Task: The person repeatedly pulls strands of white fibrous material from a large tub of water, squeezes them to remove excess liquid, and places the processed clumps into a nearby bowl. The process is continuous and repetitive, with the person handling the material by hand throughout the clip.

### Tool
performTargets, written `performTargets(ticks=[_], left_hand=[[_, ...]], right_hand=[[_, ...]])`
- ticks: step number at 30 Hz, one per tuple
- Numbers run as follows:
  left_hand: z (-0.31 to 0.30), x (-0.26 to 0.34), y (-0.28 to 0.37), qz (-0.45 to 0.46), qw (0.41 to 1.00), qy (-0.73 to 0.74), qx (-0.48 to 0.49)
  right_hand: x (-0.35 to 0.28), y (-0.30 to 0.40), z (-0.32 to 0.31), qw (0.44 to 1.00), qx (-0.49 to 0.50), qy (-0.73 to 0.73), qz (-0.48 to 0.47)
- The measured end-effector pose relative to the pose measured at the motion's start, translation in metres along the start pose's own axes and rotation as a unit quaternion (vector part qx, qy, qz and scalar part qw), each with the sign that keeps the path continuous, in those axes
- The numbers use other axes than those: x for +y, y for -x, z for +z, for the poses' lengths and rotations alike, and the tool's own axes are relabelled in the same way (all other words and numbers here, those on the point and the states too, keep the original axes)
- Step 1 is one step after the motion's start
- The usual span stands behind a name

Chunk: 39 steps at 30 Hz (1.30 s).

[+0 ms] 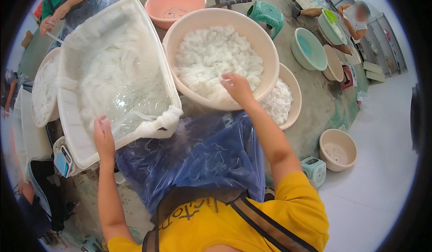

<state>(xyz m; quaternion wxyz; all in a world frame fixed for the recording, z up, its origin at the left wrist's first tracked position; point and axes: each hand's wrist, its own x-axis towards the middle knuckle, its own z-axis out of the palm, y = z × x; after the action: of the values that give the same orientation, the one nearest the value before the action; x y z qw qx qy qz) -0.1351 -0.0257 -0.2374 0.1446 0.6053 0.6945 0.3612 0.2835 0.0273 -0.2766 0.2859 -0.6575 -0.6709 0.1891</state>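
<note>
A white plastic tub [69, 123] holds water and wet white fibre [118, 63], some of it wadded on the near right corner. My left hand [104, 135] is over the tub's near edge, fingers up and close together; whether it holds anything is unclear. To the right stands a large beige basin [270, 59] heaped with fluffy white fibre [219, 56]. My right hand [237, 87] is above its near side, fingers curled, with a small whitish bit at the fingertips. Blue plastic sheeting [199, 154] with stray fibres on it covers my lap.
Smaller basins of white fibre flank the tub [55, 113] and large basin [297, 100]. A pink basin [175, 2] and green stool [266, 15] stand beyond. One person [67, 2] works at the tub's far left; another [357, 19] sits far right.
</note>
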Motion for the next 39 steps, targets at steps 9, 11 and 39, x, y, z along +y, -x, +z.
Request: performTargets(ticks=[9, 11, 39], left_hand=[[0.028, -0.021, 0.013, 0.005, 0.977, -0.185, -0.108], [0.029, -0.020, 0.013, 0.005, 0.977, -0.182, -0.109], [0.028, -0.016, 0.007, 0.009, 0.980, -0.147, -0.132]], right_hand=[[0.055, -0.117, 0.064, 0.997, -0.015, 0.075, 0.024], [0.059, -0.133, 0.074, 0.992, 0.006, 0.124, 0.009], [0.046, -0.140, 0.111, 0.934, -0.093, 0.268, -0.218]])
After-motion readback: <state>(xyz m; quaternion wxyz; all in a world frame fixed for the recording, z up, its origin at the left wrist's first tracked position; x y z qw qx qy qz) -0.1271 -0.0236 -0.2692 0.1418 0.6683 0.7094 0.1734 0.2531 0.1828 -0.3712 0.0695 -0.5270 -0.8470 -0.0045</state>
